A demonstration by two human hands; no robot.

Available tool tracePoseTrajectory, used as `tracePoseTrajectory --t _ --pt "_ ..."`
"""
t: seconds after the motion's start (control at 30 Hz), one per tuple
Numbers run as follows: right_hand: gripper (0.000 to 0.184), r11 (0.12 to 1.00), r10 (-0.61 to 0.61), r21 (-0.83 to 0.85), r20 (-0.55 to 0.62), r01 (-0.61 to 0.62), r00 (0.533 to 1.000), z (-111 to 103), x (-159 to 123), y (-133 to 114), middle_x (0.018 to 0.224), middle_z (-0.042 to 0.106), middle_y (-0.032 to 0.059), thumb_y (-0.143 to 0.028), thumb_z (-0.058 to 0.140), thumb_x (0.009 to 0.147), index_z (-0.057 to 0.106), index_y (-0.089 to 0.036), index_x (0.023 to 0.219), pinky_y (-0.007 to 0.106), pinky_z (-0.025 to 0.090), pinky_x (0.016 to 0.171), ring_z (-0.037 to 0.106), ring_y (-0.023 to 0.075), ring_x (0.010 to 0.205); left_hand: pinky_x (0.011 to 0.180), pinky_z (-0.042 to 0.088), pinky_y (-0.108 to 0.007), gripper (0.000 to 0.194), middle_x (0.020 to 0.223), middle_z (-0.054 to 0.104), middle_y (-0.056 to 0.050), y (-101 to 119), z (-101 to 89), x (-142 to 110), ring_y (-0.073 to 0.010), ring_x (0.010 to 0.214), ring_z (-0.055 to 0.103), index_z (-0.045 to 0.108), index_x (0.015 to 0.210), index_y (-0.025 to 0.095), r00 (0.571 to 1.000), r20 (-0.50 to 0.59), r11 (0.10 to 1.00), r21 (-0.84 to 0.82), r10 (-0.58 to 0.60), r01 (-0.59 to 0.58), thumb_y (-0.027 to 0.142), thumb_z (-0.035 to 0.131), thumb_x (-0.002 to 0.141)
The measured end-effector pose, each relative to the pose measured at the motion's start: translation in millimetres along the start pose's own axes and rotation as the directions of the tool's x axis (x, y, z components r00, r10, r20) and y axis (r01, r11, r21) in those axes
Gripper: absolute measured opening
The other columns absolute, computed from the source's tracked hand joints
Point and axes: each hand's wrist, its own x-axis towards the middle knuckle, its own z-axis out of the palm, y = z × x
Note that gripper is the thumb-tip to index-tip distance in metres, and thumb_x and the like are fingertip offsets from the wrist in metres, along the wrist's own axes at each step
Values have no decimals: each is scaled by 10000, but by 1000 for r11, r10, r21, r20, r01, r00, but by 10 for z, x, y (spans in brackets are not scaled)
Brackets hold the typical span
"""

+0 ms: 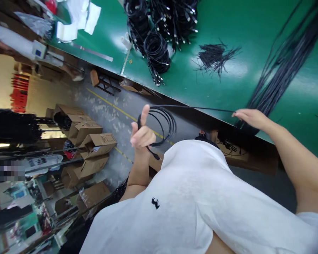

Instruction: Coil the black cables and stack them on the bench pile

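Note:
A black cable (pixel 172 121) hangs in several loose loops from my left hand (pixel 142 135), whose fingers are wrapped round the coil while the index finger points up. One end with a plug (pixel 155 155) dangles below that hand. From the loops, a single strand runs almost straight to the right. My right hand (pixel 250 118) pinches this strand between thumb and fingers at the table's near edge. Right behind it lies a long bundle of straight black cables (pixel 283 77) on the green table (pixel 228 21).
Coiled cable bundles (pixel 157 53) and a pile of short black ties (pixel 213 58) lie on the table. A metal ruler (pixel 92 53) and white papers (pixel 78 19) are farther left. Cardboard boxes (pixel 95 144) and a wooden stool (pixel 102 81) stand on the floor. Another person's arm (pixel 10 35) shows at upper left.

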Motion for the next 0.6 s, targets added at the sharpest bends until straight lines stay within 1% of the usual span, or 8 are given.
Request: tracePoseTrajectory --t 0.07,0.13,0.2,0.27,0.33,0.4,0.47,0.6 --pt "584 981 -118 -153 16 119 993 110 -152 -120 838 704 179 -624 331 959 695 -191 816 366 419 685 615 248 738 355 222 -165 526 426 406 145 51 -13 40 -26 275 325 497 1388 328 999 -18 998 32 51 -50 558 575 921" --pt "501 934 -298 -185 76 307 952 145 -307 -549 934 736 152 -529 345 998 724 -212 913 369 441 731 658 263 820 421 349 -154 513 559 604 90 -21 5 115 -49 400 535 544 1340 285 1000 -11 993 120 -2 4 491 660 884" --pt "422 868 -480 -71 129 491 868 78 -395 -1119 992 745 88 -477 376 1011 720 -238 1066 337 456 772 676 235 877 570 500 -191 494 752 739 -2 -198 51 194 -122 639 704 605 1251 218 995 16 973 213 -94 88 446 732 832" --pt "410 819 -573 50 143 572 807 -65 -349 -1615 980 743 53 -474 383 1012 710 -251 1117 296 454 753 677 197 848 756 567 -269 462 909 779 -85 -405 122 228 -196 864 747 646 1149 164 978 75 947 273 -196 169 441 765 800" --pt "428 826 -563 88 106 556 820 -218 -186 -1898 951 740 48 -488 380 1008 720 -237 1079 278 440 730 667 179 817 807 573 -311 446 919 781 -129 -558 205 199 -229 895 750 666 1063 130 927 186 913 316 -327 258 472 764 793" --pt "439 864 -501 82 54 497 864 -328 7 -1963 935 737 46 -499 391 996 727 -217 1018 276 431 735 658 177 819 659 574 -292 439 757 763 -113 -621 274 136 -209 686 737 679 994 116 834 322 877 337 -449 342 505 742 801" --pt "441 893 -444 106 38 438 895 -376 161 -1888 911 732 36 -518 414 977 726 -208 969 276 430 747 648 174 816 455 494 -248 414 550 675 -42 -629 308 78 -140 402 588 689 943 121 765 412 867 300 -495 398 510 721 807" --pt "467 939 -303 181 34 293 952 -344 313 -1510 863 715 21 -575 434 939 715 -205 900 277 435 757 624 165 794 294 299 -202 389 365 452 70 -628 261 8 -73 222 300 715 1026 156 812 348 883 183 -469 432 476 668 811"
